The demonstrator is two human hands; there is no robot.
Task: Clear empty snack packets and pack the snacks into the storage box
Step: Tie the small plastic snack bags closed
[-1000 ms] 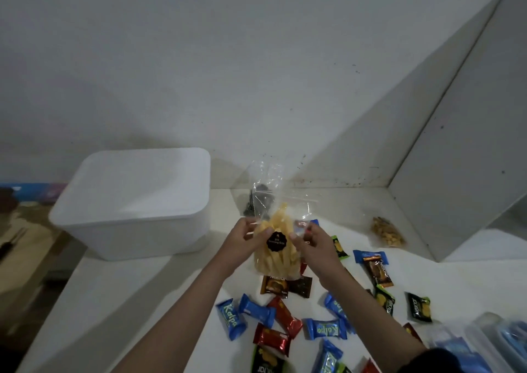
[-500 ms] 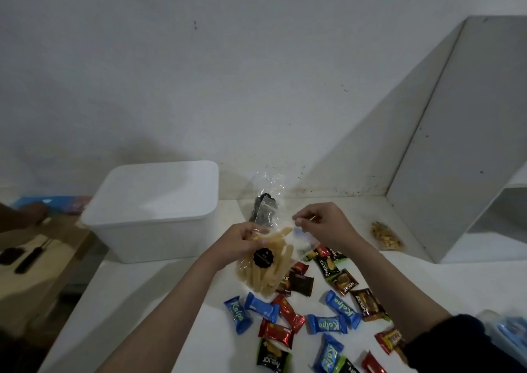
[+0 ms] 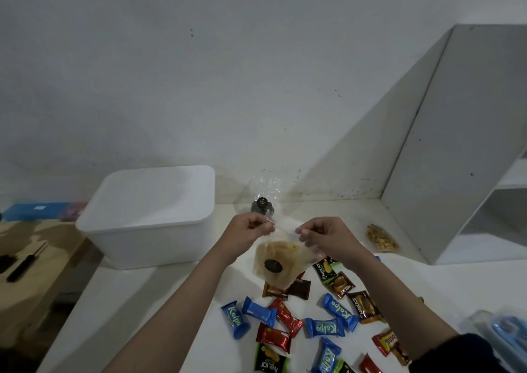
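A clear bag of yellow stick snacks [image 3: 278, 264] with a round black label hangs over the table. My left hand [image 3: 247, 231] and my right hand [image 3: 323, 234] each pinch one side of its top edge, pulling it apart. The white storage box [image 3: 148, 216] stands with its lid on at the back left of the white table [image 3: 142, 301]. Several small wrapped snacks lie below the bag, among them blue packets [image 3: 323, 327], red packets [image 3: 273, 341] and brown packets [image 3: 340, 285].
A second clear bag with a black label [image 3: 263, 198] stands against the wall behind my hands. A small bag of nuts [image 3: 380, 238] lies at the right by a white shelf unit [image 3: 456, 144]. A wooden bench with black tools [image 3: 20, 267] is at the left.
The bag has tilted and dropped lower. My hands have moved from its sides up to its top edge and spread apart. The view has shifted to the left.
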